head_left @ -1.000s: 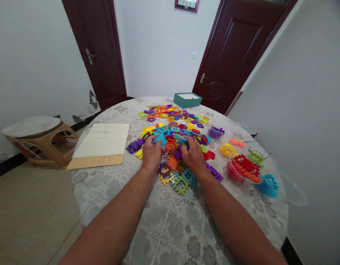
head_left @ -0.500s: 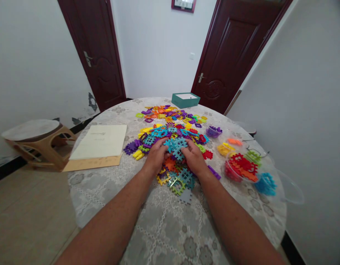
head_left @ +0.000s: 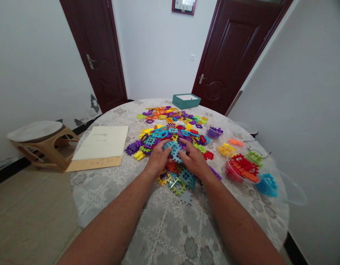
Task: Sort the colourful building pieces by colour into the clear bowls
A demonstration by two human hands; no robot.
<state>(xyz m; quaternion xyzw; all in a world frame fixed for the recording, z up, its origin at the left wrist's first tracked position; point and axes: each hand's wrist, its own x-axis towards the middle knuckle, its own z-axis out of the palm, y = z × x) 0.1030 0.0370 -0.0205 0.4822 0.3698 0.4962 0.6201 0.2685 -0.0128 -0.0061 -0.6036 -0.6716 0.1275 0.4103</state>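
Observation:
Between my two hands are light-blue interlocking plastic building pieces (head_left: 174, 150), square with window-like holes and toothed edges. My left hand (head_left: 158, 157) grips them from the left, thumb on the near face. At their right edge my right hand (head_left: 194, 159) has its thumb against them and its index finger raised at the far side; its other fingers are partly hidden. Just beyond lies a heap of colourful pieces (head_left: 150, 140). Nearer to me, below my hands, are more pieces, among them a lime-green one (head_left: 179, 188) and a grey one (head_left: 186, 197).
A further heap of small pieces (head_left: 162, 110) lies toward the back, near a green box (head_left: 186, 101). On the right stand clear tubs with red pieces (head_left: 243, 165) and purple pieces (head_left: 214, 131), plus blue pieces (head_left: 266, 184). Left lies a cream paper folder (head_left: 102, 143).
My right hand has loosened slightly, its index finger now lifted away from the blue pieces. The pieces have shifted a little left and down in my hands.

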